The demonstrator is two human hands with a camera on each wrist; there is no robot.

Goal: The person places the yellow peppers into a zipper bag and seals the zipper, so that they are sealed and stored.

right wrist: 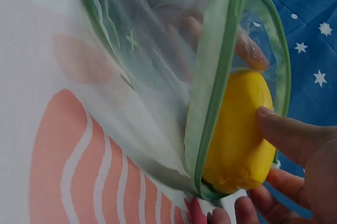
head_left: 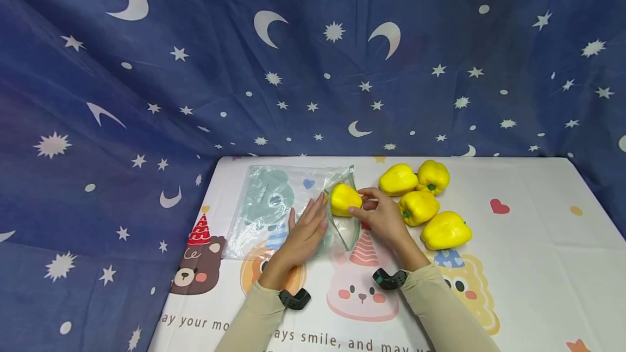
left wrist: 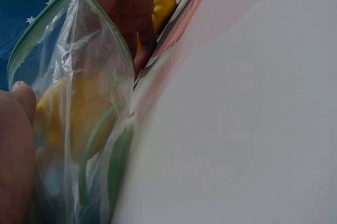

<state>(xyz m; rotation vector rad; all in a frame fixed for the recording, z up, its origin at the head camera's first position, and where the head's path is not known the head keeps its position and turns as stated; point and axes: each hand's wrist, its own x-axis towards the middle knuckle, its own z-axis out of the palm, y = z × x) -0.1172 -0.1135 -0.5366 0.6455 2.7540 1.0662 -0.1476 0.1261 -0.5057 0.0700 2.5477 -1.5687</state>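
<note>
A yellow bell pepper [head_left: 345, 200] lies in the mouth of a clear zip bag [head_left: 254, 200] with green edging. My right hand [head_left: 383, 215] holds it from the right, the thumb on its near side in the right wrist view. My left hand [head_left: 305, 238] rests on the bag just left of its opening, fingers stretched out. In the right wrist view, the pepper [right wrist: 242, 134] is partly behind the green zip strip [right wrist: 218, 81]. Through the plastic in the left wrist view, the pepper [left wrist: 79, 113] shows blurred, with the left thumb [left wrist: 23, 103] at the bag's side.
Several more yellow bell peppers [head_left: 419, 208] sit grouped to the right of my right hand. A white cartoon-print cloth [head_left: 538, 265] covers the table. Behind and to the left hangs a dark blue curtain [head_left: 313, 58] with moons and stars.
</note>
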